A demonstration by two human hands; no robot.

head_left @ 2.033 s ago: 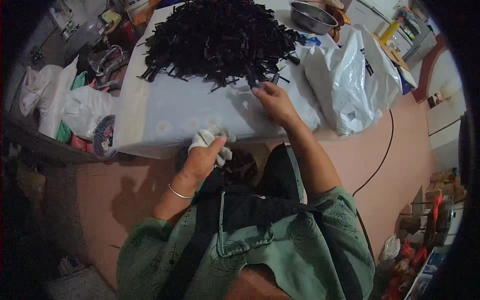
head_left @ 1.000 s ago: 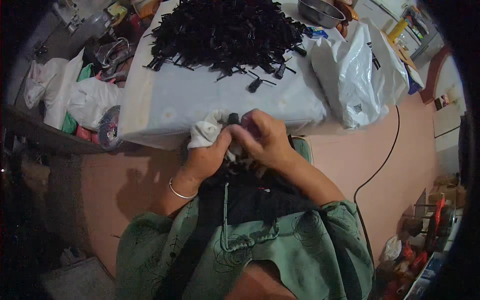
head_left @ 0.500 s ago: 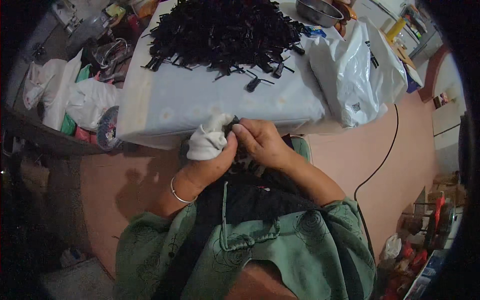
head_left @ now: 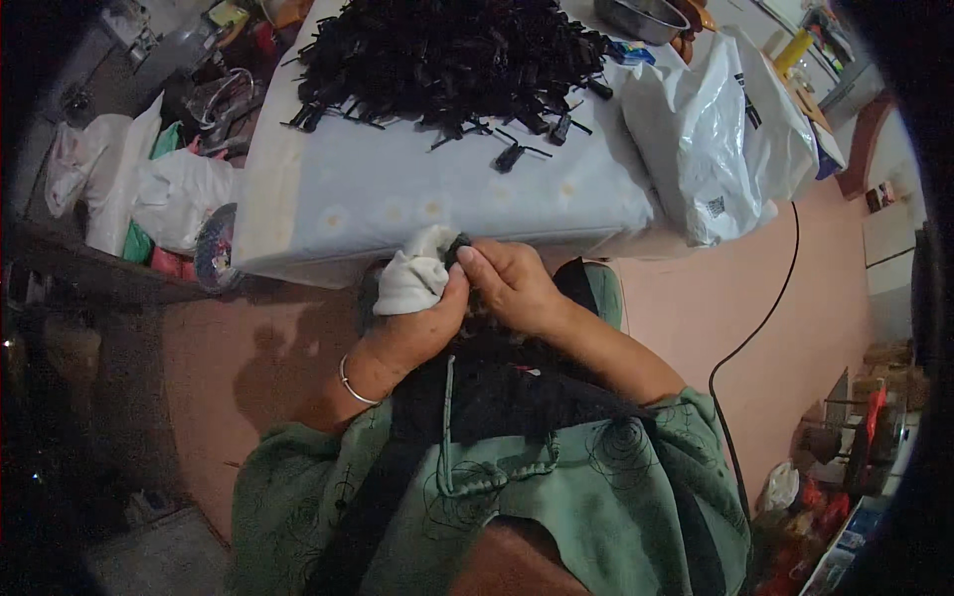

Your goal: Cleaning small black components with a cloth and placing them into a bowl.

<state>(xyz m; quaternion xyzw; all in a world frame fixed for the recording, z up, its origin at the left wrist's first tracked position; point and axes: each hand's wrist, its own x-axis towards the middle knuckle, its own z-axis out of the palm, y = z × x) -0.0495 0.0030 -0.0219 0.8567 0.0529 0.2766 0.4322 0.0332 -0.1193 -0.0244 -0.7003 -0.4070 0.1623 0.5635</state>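
Just in front of the table edge, my left hand (head_left: 425,316) is closed round a small black part (head_left: 458,244). A white glove or cloth (head_left: 410,282) covers its fingers, while the thumb is bare. From the other side my right hand (head_left: 517,288) pinches the same part between thumb and bent fingers. Most of the part is hidden by the hands, so its exact kind does not show. On the table, a large heap of small black plastic pieces (head_left: 447,70) with thin stems lies beyond my hands. One similar black piece (head_left: 509,157) lies apart at the heap's near side.
A pale flowered cloth covers the table (head_left: 368,189). White plastic bags (head_left: 696,149) stand at its right end, below a metal bowl (head_left: 644,18). More bags (head_left: 184,199) crowd a shelf on the left. A black cable (head_left: 755,333) runs across the floor at right.
Both hands stay together at the same place, with the right fingers shifted slightly on the black part. The view has moved a little; the heap looks unchanged.
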